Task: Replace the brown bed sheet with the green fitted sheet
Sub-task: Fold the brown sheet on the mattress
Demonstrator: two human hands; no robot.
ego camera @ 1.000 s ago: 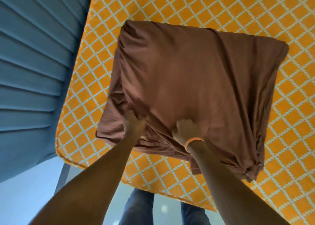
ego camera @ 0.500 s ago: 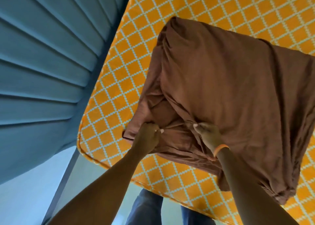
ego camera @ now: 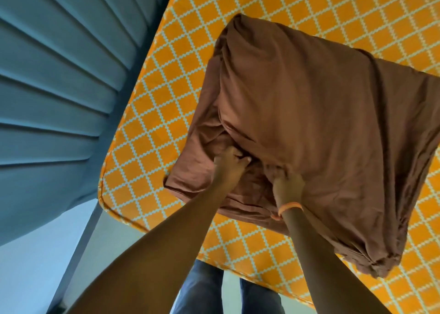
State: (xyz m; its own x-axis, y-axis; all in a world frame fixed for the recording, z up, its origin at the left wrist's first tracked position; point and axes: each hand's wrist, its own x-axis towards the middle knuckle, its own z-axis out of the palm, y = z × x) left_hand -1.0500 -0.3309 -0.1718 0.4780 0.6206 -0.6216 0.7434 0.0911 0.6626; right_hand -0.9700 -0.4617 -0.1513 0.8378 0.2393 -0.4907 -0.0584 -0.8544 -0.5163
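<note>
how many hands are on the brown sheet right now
2. The left hand grips bunched folds at the near left part of the brown sheet; the right hand, with an orange wristband, grips the fabric just beside it. The sheet lies on the orange mattress.

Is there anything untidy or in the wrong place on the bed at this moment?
Only the brown sheet: it lies bunched in a loose folded heap on the bare orange mattress, with the left hand and right hand gripping its near folds. Nothing looks torn or spilled.

Under my fingers the sheet is plain brown; the mattress beyond them is orange with a white lattice.
</note>
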